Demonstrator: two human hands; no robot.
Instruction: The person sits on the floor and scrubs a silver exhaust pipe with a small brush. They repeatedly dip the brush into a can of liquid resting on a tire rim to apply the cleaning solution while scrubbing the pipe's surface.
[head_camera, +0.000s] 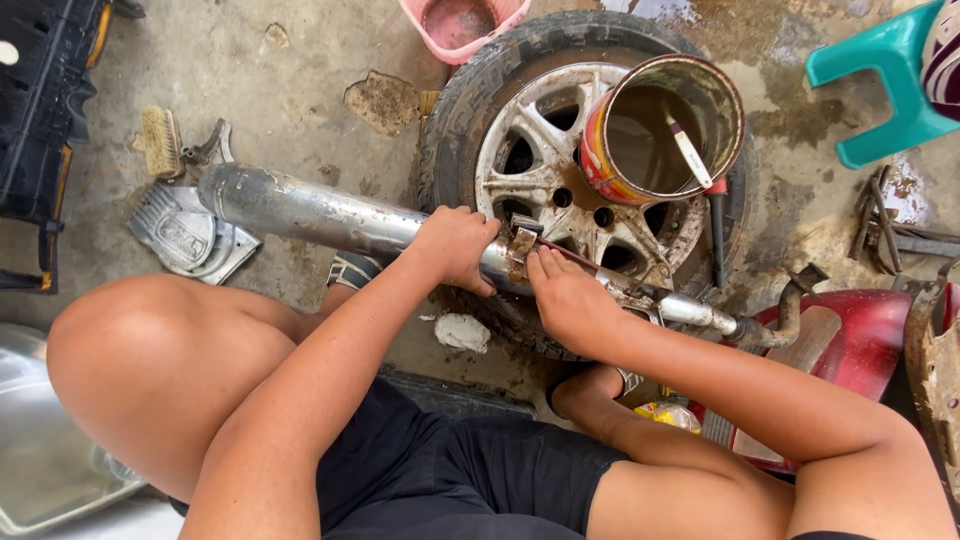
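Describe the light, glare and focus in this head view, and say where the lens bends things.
Head view: soft, even daylight, with only faint shadows under the exhaust pipe and wheel; mild glare streaks along the pipe's metal and on wet concrete at the top; focus is sharp on the left hand and right hand; the wide lens swells the knees and stretches the frame edges.

1. Your left hand (455, 245) grips the metal exhaust pipe (300, 212), which lies across the wheel (560, 160).
2. Your right hand (570, 300) rests on the pipe just beside the left, fingers by a rusty bracket (520, 255).
3. A tin can (655, 125) sits on the wheel with a brush (690, 150) inside.
4. A pink bucket (462, 25) stands beyond the wheel, a teal stool (885, 85) to the right.
5. A scrub brush (160, 140) and a grey cover (185, 235) lie on the concrete left of the pipe.
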